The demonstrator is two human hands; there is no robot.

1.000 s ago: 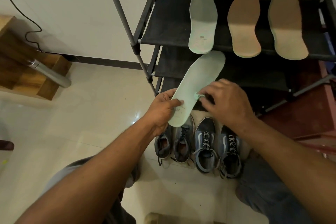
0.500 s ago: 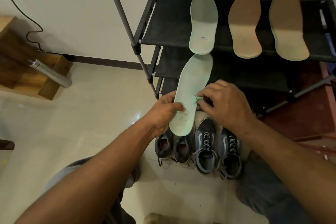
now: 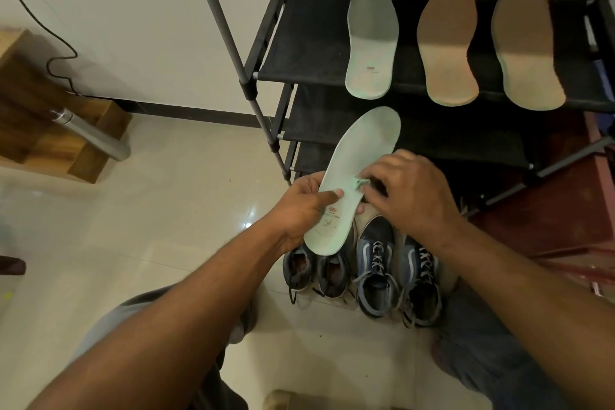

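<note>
A pale green insole is held up in front of the black shoe rack, toe end pointing up and right. My left hand grips its heel half, thumb lying across the top surface. My right hand pinches a small peeling flap at the insole's right edge. Below the hands, two pairs of sneakers stand side by side on the floor. On the rack's top shelf lie a matching green insole and two tan insoles.
A grey pole leans past the rack's left post. A wooden stand with a metal tube sits at the left wall, a cable trailing to it. Red flooring lies right of the rack. My knees frame the shoes on the cream tiles.
The insole's toe end swung left to nearly upright, then tilted back right. Both hands kept their hold, the right one still working the flap at the edge.
</note>
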